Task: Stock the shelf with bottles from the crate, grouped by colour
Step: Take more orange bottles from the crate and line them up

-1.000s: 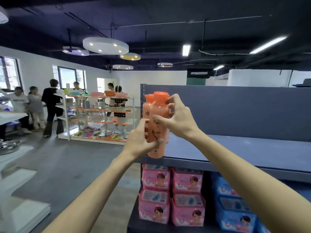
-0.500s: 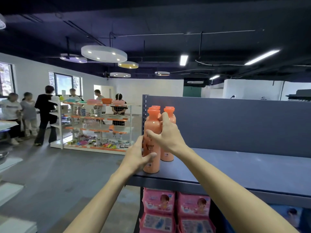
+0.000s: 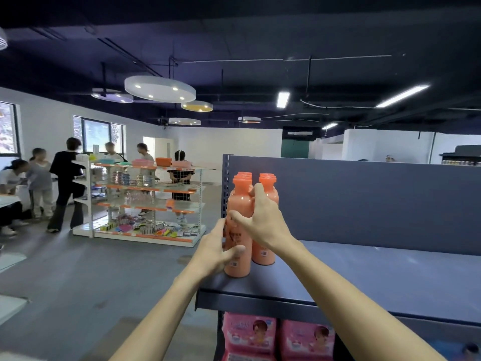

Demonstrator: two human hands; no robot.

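At the left end of the dark grey shelf (image 3: 364, 277) a small cluster of orange bottles stood upright, close against the back panel (image 3: 364, 204). The front bottle (image 3: 239, 204) rested on its base near the shelf's front edge, and both hands were on it. The left hand (image 3: 216, 252) curled round its lower part, thumb across the label and fingers wrapped behind. The right hand (image 3: 263, 220) gripped it higher up, thumb pointing left across the body and fingers reaching between it and the second bottle (image 3: 265, 254) just beside it to the right. Another orange cap (image 3: 244, 174) showed directly behind the front one. Pink packs (image 3: 250, 334) sat on the level below. Farther off, several people stood around a white display rack (image 3: 145, 201).
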